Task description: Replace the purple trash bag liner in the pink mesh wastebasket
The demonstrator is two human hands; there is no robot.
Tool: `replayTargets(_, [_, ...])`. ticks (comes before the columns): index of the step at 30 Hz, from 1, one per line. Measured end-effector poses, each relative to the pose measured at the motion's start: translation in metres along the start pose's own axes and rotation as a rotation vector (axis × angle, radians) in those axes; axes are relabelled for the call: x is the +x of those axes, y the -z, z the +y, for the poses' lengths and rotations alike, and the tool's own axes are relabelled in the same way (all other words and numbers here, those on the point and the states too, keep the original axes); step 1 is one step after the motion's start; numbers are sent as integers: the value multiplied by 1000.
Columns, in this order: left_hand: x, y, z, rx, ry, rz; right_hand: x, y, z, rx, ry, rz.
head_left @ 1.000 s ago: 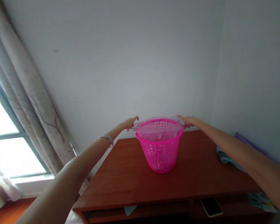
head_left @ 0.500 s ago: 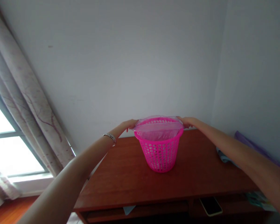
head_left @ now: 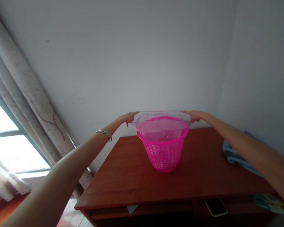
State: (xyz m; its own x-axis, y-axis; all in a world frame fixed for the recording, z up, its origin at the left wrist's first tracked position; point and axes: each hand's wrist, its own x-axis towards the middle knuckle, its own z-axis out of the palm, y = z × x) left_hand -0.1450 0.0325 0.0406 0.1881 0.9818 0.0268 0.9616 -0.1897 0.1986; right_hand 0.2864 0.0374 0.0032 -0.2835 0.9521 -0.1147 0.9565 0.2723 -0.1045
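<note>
Left of the left hand (head_left: 129,118) hangs a grey patterned curtain (head_left: 35,101), and a silver bangle (head_left: 104,133) circles that wrist. The left hand pinches one edge of a thin translucent plastic bag (head_left: 162,129), its middle sagging into a bright pink perforated plastic basket (head_left: 163,157) that stands upright on a reddish-brown wooden worktop (head_left: 113,176) below the hands. The right hand (head_left: 194,115), well apart, pinches the opposite edge. Right of it, a folded pale blue cloth (head_left: 236,159) lies on the worktop.

One left hand (head_left: 127,118) and one right hand (head_left: 194,115) are gripping one plastic liner (head_left: 162,126); one pink basket (head_left: 163,156) is standing on the bench (head_left: 109,179).
</note>
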Motion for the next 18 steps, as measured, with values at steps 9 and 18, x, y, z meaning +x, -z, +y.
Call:
replayTargets(9, [-35, 84, -8, -266, 11, 214, -55, 79, 39, 194, 87, 175])
replayTargets(18, [-85, 142, -12, -208, -55, 279, -108, 127, 46, 313, 67, 190])
